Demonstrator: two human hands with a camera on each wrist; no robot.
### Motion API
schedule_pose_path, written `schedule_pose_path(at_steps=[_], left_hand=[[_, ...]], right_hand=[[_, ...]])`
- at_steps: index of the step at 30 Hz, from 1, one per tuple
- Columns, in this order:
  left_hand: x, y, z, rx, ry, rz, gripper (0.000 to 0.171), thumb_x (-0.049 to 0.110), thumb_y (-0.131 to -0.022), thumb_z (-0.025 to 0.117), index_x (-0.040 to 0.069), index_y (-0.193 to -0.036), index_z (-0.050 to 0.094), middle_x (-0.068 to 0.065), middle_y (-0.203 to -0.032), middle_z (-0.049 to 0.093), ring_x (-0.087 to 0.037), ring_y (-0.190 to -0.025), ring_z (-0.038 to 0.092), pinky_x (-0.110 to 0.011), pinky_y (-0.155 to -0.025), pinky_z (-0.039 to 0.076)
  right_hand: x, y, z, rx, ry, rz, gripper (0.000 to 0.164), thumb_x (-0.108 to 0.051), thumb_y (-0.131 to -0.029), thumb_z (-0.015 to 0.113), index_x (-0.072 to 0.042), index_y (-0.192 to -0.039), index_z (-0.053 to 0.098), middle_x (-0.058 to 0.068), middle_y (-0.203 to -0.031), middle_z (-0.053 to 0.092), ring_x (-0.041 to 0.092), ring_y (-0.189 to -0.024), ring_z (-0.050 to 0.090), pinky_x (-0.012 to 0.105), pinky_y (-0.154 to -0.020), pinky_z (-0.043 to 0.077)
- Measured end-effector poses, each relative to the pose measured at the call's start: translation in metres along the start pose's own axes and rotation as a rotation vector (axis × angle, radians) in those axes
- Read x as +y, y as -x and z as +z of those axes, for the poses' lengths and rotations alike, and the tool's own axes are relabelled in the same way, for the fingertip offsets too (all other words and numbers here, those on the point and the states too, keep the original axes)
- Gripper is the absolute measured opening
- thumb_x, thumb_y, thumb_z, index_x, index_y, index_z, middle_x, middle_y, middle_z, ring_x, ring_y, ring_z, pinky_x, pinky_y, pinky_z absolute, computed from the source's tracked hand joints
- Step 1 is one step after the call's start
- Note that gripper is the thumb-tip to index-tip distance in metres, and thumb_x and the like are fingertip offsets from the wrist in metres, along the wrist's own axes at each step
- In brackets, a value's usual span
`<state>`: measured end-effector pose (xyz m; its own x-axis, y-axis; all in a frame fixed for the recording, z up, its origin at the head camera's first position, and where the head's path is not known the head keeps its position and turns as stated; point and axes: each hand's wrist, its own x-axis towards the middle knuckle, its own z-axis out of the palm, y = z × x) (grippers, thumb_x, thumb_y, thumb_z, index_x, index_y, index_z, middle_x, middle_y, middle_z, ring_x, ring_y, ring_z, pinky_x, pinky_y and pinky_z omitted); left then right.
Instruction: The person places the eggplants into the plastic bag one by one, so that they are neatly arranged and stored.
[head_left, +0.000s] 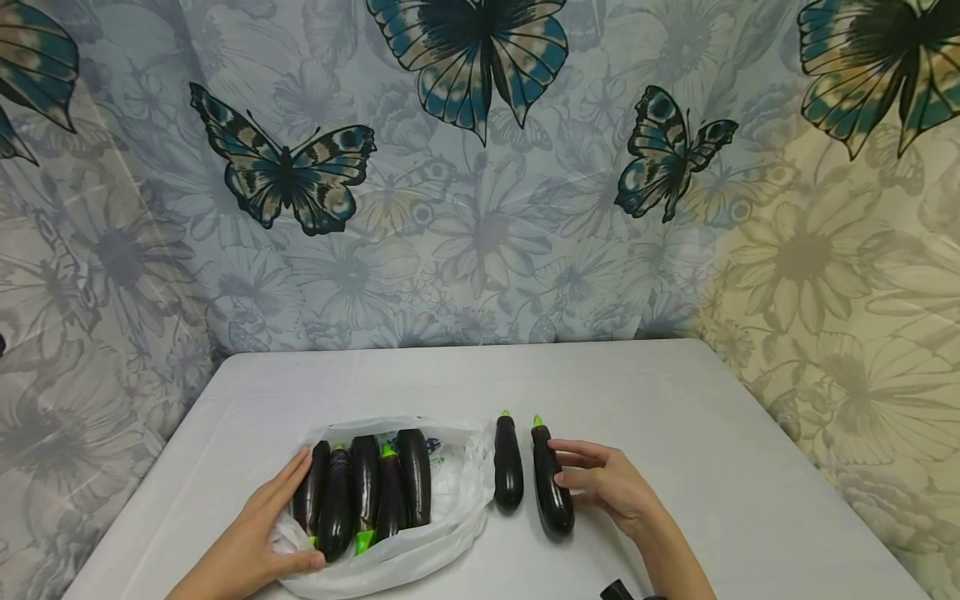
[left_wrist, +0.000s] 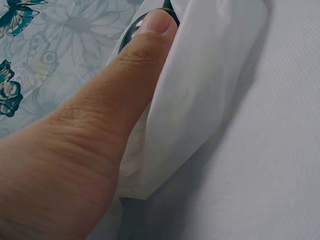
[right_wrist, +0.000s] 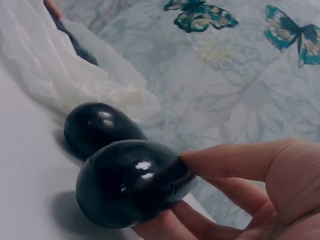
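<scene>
Several dark, glossy eggplants point(head_left: 415, 479) lie side by side in a white plastic bag point(head_left: 465, 500) that is spread wide. My left hand point(head_left: 251, 537) rests along the bag's left side, fingers stretched out by the leftmost eggplant and thumb at the row's near end. In the left wrist view that thumb point(left_wrist: 105, 105) touches a dark eggplant's end. To the bag's right, one eggplant point(head_left: 507, 467) lies on the table. Beside it, my right hand point(head_left: 615, 496) pinches another eggplant point(head_left: 551, 483) between thumb and fingers, its green tip pointing away; the right wrist view shows its rounded end point(right_wrist: 125, 185).
Everything stands on a table with a white cover point(head_left: 600, 375). A patterned cloth with butterflies point(head_left: 487, 250) hangs behind and at both sides. A small black object point(head_left: 617, 590) shows at my right wrist.
</scene>
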<state>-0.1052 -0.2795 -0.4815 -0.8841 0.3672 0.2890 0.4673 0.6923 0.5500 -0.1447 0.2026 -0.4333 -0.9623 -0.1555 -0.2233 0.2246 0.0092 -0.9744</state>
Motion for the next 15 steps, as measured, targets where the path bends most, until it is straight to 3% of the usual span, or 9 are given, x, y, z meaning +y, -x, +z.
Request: schedule_pose_path(at_steps=[15], left_hand=[[0.0010, 0.0005, 0.0006, 0.005, -0.021, -0.003, 0.119, 0.046, -0.068, 0.088, 0.013, -0.159, 0.019, -0.009, -0.163, 0.015, -0.046, -0.133, 0.027, -0.070, -0.090, 0.035]], right_hand=[[-0.0036, 0.0020, 0.0023, 0.034, -0.018, 0.011, 0.054, 0.000, -0.080, 0.076, -0.001, -0.133, 0.061, 0.024, -0.132, 0.055, 0.027, -0.102, 0.063, 0.044, -0.077, 0.055]])
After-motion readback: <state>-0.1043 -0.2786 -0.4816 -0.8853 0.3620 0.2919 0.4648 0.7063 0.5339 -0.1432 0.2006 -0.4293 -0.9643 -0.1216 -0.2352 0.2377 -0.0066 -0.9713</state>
